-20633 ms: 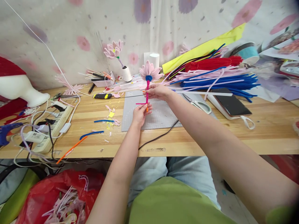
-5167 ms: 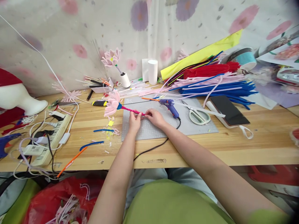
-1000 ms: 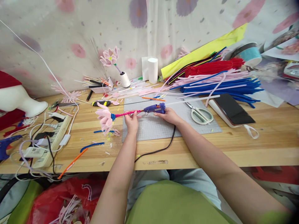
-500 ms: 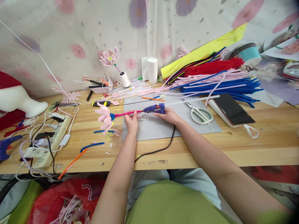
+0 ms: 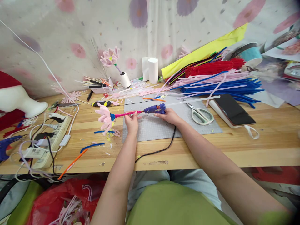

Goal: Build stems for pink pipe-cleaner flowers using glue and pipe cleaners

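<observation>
Between the fingers of my left hand (image 5: 132, 121) is the bright pink wrapped stem of a pipe-cleaner flower (image 5: 104, 118). Its pale pink petals point left, with a blue band at their base. My right hand (image 5: 170, 116) is closed around a purple hot glue gun (image 5: 154, 109), its nozzle at the stem's right end. Whether nozzle and stem touch I cannot tell. A long clear glue stick (image 5: 201, 99) sticks out behind the gun to the right, and a black cord (image 5: 161, 150) hangs from it. Both hands are over the grey cutting mat (image 5: 150, 132).
Scissors (image 5: 202, 115) lie on the mat's right side, beside a phone (image 5: 234, 109) on a white stand. Blue pipe cleaners (image 5: 222, 89) are heaped behind. A finished flower (image 5: 110, 57) stands in a white holder. On the left are a cabled power strip (image 5: 55, 137) and another glue gun (image 5: 8, 146).
</observation>
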A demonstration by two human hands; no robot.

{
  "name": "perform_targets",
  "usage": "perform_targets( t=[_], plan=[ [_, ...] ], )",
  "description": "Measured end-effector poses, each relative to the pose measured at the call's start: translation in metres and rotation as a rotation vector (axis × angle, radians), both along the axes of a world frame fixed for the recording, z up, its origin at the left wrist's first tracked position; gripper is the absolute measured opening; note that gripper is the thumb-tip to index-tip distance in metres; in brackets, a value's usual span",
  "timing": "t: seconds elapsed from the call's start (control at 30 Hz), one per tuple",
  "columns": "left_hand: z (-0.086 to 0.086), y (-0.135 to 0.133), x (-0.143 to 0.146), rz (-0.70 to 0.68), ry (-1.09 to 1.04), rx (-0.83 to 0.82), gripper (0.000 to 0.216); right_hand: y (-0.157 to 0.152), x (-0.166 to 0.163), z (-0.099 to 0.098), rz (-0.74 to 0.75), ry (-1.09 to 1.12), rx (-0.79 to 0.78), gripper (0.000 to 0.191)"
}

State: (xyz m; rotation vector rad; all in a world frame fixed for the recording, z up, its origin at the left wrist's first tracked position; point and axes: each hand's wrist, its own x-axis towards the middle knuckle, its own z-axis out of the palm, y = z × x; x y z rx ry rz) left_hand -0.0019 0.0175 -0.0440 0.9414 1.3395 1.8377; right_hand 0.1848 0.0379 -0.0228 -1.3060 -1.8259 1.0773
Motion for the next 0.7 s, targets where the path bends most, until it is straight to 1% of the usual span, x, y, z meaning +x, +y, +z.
perform_targets(
  t=[0.2,0.3,0.37,0.47,0.53,0.63,0.7],
  plan=[
    [-0.002,0.001,-0.001,-0.015,-0.024,-0.012,0.036,-0.001,0.007,0.004,-0.050,0.068,-0.072,0.042],
    [-0.002,0.001,-0.001,-0.011,-0.038,-0.005,0.035,0.003,0.021,0.007,-0.149,0.093,-0.085,0.043],
    [-0.002,0.001,-0.001,-0.003,-0.043,-0.017,0.034,0.006,0.032,0.009,-0.259,0.078,-0.075,0.046],
    [-0.001,0.001,-0.001,-0.001,-0.056,-0.037,0.034,0.011,0.045,0.007,-0.450,-0.040,-0.053,0.052],
    [-0.001,0.001,-0.001,0.003,-0.069,-0.043,0.033,0.014,0.049,0.002,-0.542,-0.159,-0.015,0.054],
    [0.001,0.003,-0.003,-0.011,-0.106,-0.078,0.030,0.016,0.051,-0.005,-0.618,-0.327,0.060,0.053],
    [0.003,0.005,-0.005,-0.033,-0.138,-0.109,0.027,0.017,0.052,-0.007,-0.653,-0.410,0.070,0.052]
  ],
)
